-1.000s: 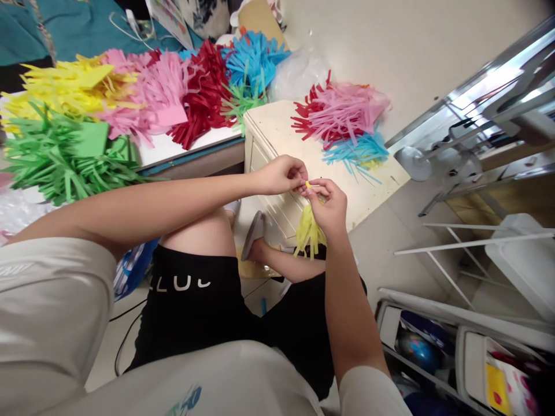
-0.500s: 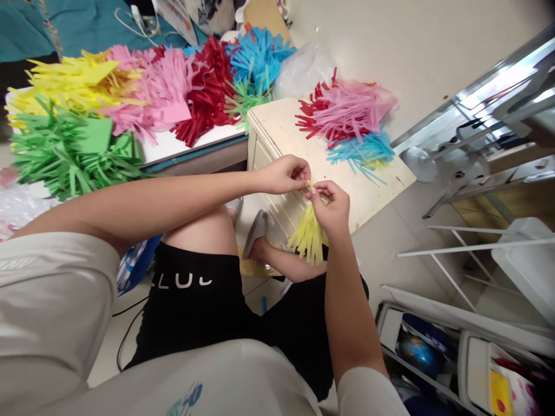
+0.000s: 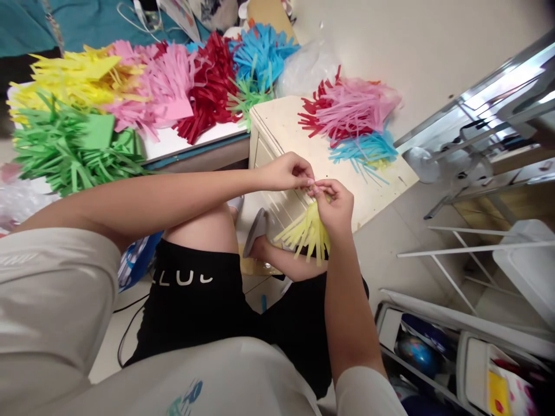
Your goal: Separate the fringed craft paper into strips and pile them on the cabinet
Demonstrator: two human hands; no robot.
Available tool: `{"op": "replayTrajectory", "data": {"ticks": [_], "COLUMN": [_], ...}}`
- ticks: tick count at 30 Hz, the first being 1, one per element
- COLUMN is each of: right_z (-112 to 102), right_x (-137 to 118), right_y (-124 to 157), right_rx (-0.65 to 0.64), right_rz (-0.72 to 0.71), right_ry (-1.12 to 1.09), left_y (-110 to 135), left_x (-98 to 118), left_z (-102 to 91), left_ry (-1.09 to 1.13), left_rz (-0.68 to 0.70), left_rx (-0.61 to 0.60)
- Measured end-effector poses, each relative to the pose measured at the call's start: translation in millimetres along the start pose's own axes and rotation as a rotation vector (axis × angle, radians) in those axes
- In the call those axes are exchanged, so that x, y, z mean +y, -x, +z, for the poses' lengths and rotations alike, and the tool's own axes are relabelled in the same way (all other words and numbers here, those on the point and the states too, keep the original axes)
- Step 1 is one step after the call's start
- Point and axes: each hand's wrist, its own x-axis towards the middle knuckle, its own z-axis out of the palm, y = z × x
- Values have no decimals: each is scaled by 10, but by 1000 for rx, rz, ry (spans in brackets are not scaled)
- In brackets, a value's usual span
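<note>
My right hand is closed around the top of a yellow fringed paper tassel, whose strips fan out and hang below my palm. My left hand pinches the tassel's top end with its fingertips, right against my right hand's fingers. Both hands hover over the front edge of a cream cabinet. Behind them on the cabinet top lies a pile of red, pink and blue fringed paper.
A white table at the left carries heaps of green, yellow, pink, red and blue fringed paper. My knees in black shorts are below. A metal rack and storage bins stand at the right.
The yellow tassel's strips have spread wider and swung left under my right hand. Both hands stay pinched together at its top, shifted slightly to the right.
</note>
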Motion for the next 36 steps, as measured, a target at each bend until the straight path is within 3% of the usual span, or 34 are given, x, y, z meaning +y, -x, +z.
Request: {"op": "replayTrajectory", "data": {"ticks": [10,16,23,29,33,36], "right_z": [-12,-24,-48,-49,-105,-173], "right_x": [-78,-106,-136,-120,-12,90], "right_y": [-21,-27,-47,-78,-98,-108], "right_rx": [-50,-43,-109,-121,-50,31], "right_rz": [-75,-43,-40,-108,-1,106], "right_ry": [82,116,102,139,4,-150], "left_y": [0,13,22,-8,10,16], "left_x": [40,110,139,17,-68,-74], "left_z": [73,53,53,32,115,194], "left_ry": [-382,-435,-476,-375,-110,-159], "left_rz": [133,144,192,139,-22,-26], "left_rx": [170,263,205,103,-85,-122]}}
